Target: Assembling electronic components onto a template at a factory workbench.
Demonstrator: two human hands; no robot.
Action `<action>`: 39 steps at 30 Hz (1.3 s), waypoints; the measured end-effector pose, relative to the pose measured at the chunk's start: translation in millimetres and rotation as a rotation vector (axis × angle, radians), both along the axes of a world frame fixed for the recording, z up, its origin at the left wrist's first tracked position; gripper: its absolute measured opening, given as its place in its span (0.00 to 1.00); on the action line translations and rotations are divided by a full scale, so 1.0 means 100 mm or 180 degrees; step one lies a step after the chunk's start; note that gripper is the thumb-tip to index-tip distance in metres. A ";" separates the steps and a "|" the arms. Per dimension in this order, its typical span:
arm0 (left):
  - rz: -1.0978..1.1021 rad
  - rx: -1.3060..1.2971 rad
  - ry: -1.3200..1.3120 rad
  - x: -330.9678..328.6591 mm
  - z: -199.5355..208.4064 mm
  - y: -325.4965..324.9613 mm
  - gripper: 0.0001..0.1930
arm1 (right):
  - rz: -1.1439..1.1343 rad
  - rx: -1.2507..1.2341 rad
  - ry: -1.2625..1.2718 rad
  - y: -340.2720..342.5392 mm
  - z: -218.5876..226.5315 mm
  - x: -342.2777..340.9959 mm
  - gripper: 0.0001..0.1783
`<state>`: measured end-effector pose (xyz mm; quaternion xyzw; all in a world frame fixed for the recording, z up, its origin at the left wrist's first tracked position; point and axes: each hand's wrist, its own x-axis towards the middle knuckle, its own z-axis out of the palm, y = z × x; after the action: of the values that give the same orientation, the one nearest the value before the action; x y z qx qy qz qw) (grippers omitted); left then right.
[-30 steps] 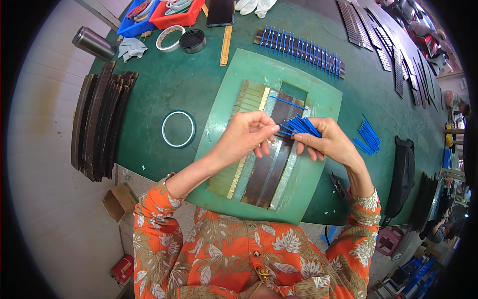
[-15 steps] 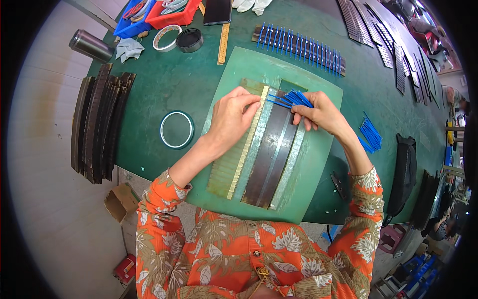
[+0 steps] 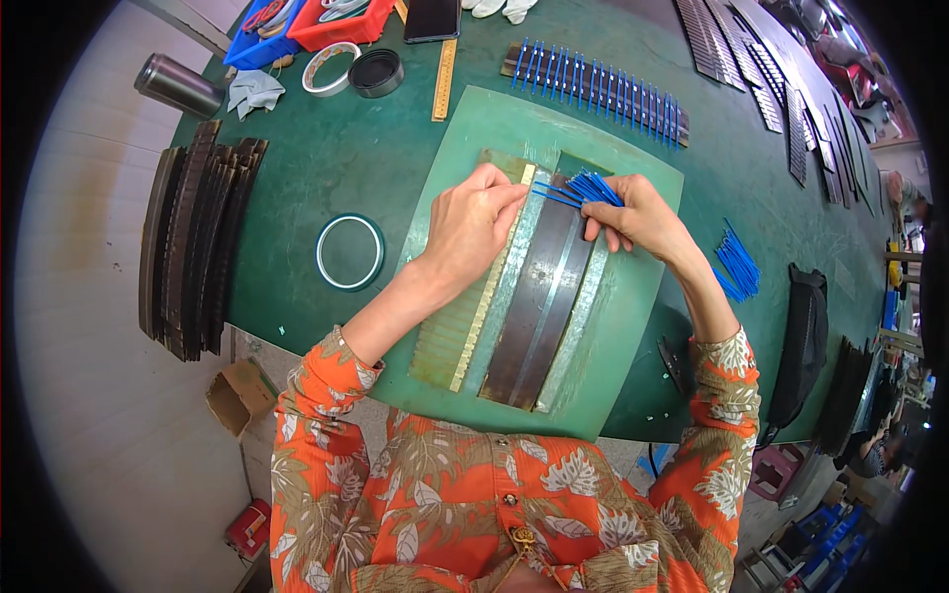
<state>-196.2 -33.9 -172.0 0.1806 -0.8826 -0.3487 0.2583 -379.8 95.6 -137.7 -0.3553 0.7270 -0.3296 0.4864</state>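
Observation:
My right hand is closed round a bundle of thin blue wires, which fans out between thumb and fingers. One or two of these wires stick out leftward to the fingertips of my left hand. That hand is pinched at the upper end of a pale, notched strip; whether it grips a wire end is hidden. Below both hands a dark brown flat plate with a lighter stripe lies on a fixture with a ribbed, translucent left side. The fixture rests on a green mat.
Beyond the mat lies a dark strip set with rows of blue wires. Loose blue wires and a black pouch are at right. A tape roll and stacked dark plates are at left; a wooden ruler lies behind.
My left hand has moved very slightly right and up, its fingertips closer to the wire ends. The right hand stays almost in place with its bundle.

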 end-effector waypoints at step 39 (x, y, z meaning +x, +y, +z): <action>-0.0045 0.0423 -0.0198 0.17 0.10 0.03 0.06 | -0.0087 0.0075 -0.0099 0.07 0.09 0.15 0.08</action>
<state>-179.5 -30.7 -161.6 0.2018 -0.8664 -0.4026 0.2158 -364.6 102.3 -128.2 -0.3344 0.7279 -0.3332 0.4973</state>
